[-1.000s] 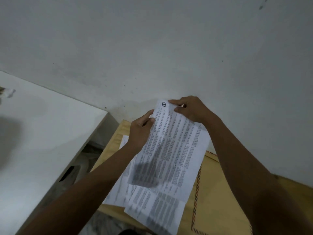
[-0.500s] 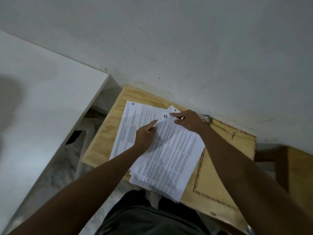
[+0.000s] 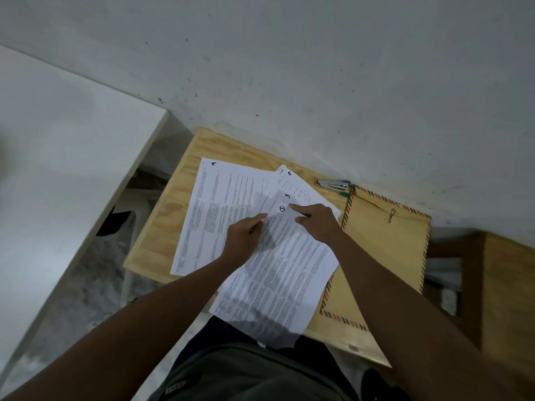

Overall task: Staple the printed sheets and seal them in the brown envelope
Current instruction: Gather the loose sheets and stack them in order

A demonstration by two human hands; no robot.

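Observation:
Several printed sheets lie fanned on a small plywood table [image 3: 168,215]. The top sheet, marked 1 [image 3: 283,273], overhangs the near edge. A sheet marked 4 [image 3: 220,206] lies flat to the left, and corners marked 3 and 5 stick out behind. My left hand [image 3: 243,241] pinches the top sheet's left edge. My right hand [image 3: 315,222] presses its top corner with the fingers. The brown envelope [image 3: 385,247] with a striped border lies to the right, flap clasp up. A metal stapler [image 3: 333,185] rests by the wall.
A white wall rises right behind the table. A white desk [image 3: 58,180] stands to the left, with a gap and a white chair between. A wooden piece of furniture [image 3: 506,285] stands on the right. My lap and dark bag are below.
The sheets came down from in front of the wall onto the table. The camera tilted down, bringing the envelope and stapler into view. Both hands stay on the top sheet.

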